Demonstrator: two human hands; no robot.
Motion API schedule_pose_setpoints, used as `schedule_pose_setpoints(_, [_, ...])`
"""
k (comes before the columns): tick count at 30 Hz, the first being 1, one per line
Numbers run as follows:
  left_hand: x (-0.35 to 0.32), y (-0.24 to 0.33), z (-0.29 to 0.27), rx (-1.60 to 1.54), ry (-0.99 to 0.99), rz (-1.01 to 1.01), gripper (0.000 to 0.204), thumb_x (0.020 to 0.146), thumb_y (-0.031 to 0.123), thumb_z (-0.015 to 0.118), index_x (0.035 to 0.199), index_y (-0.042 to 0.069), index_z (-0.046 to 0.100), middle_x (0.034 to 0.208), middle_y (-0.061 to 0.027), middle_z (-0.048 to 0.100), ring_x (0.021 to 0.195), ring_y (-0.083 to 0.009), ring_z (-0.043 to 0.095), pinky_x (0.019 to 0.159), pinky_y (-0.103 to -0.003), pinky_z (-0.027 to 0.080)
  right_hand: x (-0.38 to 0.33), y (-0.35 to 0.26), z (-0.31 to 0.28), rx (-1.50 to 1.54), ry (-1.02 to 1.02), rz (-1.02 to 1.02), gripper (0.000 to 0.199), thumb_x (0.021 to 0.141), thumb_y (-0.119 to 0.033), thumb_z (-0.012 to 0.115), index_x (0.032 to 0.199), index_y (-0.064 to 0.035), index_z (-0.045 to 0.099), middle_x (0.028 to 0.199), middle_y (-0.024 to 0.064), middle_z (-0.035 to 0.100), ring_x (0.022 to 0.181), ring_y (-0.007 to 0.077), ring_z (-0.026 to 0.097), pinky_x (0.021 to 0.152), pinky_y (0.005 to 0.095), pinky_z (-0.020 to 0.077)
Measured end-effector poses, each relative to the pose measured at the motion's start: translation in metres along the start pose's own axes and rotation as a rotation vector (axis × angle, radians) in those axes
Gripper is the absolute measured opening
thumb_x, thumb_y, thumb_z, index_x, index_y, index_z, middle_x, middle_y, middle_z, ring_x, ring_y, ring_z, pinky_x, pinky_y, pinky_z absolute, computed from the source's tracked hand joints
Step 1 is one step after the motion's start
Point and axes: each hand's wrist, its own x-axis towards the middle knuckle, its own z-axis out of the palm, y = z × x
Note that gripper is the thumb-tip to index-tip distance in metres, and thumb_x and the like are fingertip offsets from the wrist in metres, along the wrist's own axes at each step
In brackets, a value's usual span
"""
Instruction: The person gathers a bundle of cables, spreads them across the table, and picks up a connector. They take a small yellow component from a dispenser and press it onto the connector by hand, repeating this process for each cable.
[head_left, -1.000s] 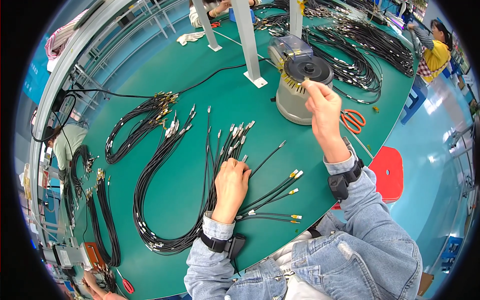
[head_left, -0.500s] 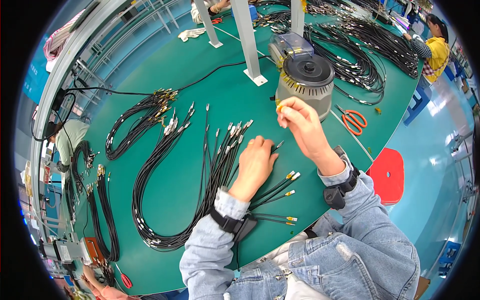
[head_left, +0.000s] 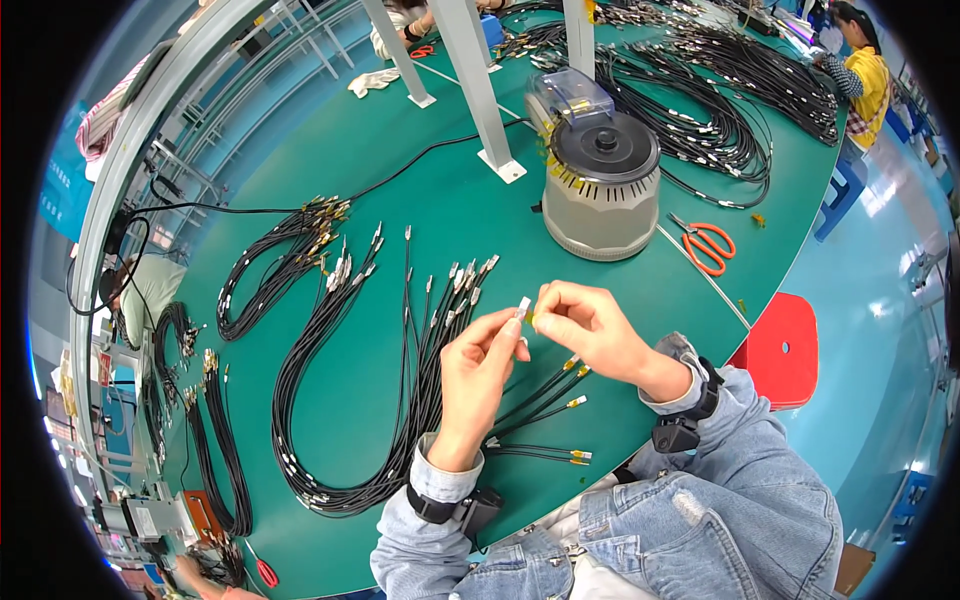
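Two bare hands meet above the green tabletop [head_left: 640,290], their fingertips just beside each other in front of the person's chest. The left hand [head_left: 476,372] has its grip closed, thumb against forefinger, on a white connector [head_left: 524,303] whose tip sticks up past the fingers. The right hand [head_left: 588,330] is pinched too, its fingertips on a small yellow strip [head_left: 533,319] right beside that connector; whether the strip is touching it cannot be told. Under and beside the left hand runs a large bundle of black cables [head_left: 345,497], bent in a U with its pale ends pointing away from the person. Nearer the right forearm, several cable ends with yellow wrappings [head_left: 577,402] fan out to the right. Beyond the hands stands a grey round-bodied machine [head_left: 600,212] with a black disc on top and yellow bits along its left side; to its right lie orange-handled cutters [head_left: 708,248], open. A smaller cable coil [head_left: 240,315] rests to the left, and more black cables [head_left: 700,90] spread behind the machine. A red stool [head_left: 785,347] stands past the tabletop's right edge.
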Motion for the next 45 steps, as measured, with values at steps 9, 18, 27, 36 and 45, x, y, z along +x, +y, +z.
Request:
schedule_pose_setpoints(9, [-0.004, 0.0, 0.008, 0.0, 0.038, 0.071, 0.018, 0.086, 0.007, 0.058, 0.102, 0.0, 0.062, 0.071, -0.0025, 0.06, 0.051, -0.0014, 0.044, 0.044, -0.016, 0.032, -0.002, 0.002, -0.001, -0.17, -0.014, -0.115, 0.009, 0.084, -0.007, 0.056, 0.081, -0.0008, 0.05, 0.08, 0.0033, 0.05, 0.073, 0.0093, 0.044, 0.066, 0.0242, 0.0375])
schedule_pose_setpoints(18, [-0.006, -0.008, 0.009, 0.69, 0.248, 0.622, 0.013, 0.077, -0.002, 0.065, 0.09, 0.0, 0.063, 0.067, -0.0027, 0.06, 0.047, -0.0034, 0.044, 0.041, -0.019, 0.033, 0.003, 0.005, 0.003, -0.078, 0.174, -0.166, 0.028, 0.079, 0.002, 0.061, 0.101, -0.001, 0.045, 0.089, 0.0071, 0.056, 0.084, 0.0125, 0.053, 0.076, 0.0271, 0.0439])
schedule_pose_setpoints(27, [-0.003, -0.014, 0.009, 0.874, 0.311, 0.889, 0.017, 0.07, -0.005, 0.068, 0.084, 0.003, 0.063, 0.062, -0.0047, 0.057, 0.042, -0.0095, 0.042, 0.038, -0.023, 0.032, -0.001, 0.002, 0.005, -0.109, 0.157, -0.132, 0.027, 0.078, 0.002, 0.063, 0.101, 0.0008, 0.048, 0.091, 0.008, 0.058, 0.084, 0.0132, 0.056, 0.078, 0.0271, 0.0459])
schedule_pose_setpoints(36, [-0.003, -0.014, 0.01, 0.922, 0.298, 0.949, 0.02, 0.066, -0.006, 0.069, 0.082, 0.003, 0.062, 0.06, -0.006, 0.056, 0.044, -0.0142, 0.049, 0.04, -0.025, 0.037, -0.005, 0.004, 0.005, -0.177, 0.162, -0.147, 0.02, 0.079, 0.002, 0.059, 0.098, 0.0032, 0.055, 0.089, 0.0097, 0.063, 0.086, 0.0149, 0.061, 0.079, 0.027, 0.0488])
schedule_pose_setpoints(45, [-0.004, -0.013, 0.009, 0.964, 0.311, 0.953, 0.021, 0.066, -0.006, 0.07, 0.082, 0.003, 0.061, 0.061, -0.007, 0.057, 0.047, -0.0168, 0.052, 0.041, -0.026, 0.04, -0.002, 0.004, 0.005, -0.242, 0.133, -0.242, 0.02, 0.08, 0.0, 0.059, 0.099, 0.004, 0.056, 0.089, 0.0116, 0.065, 0.086, 0.0171, 0.063, 0.078, 0.0281, 0.0506])
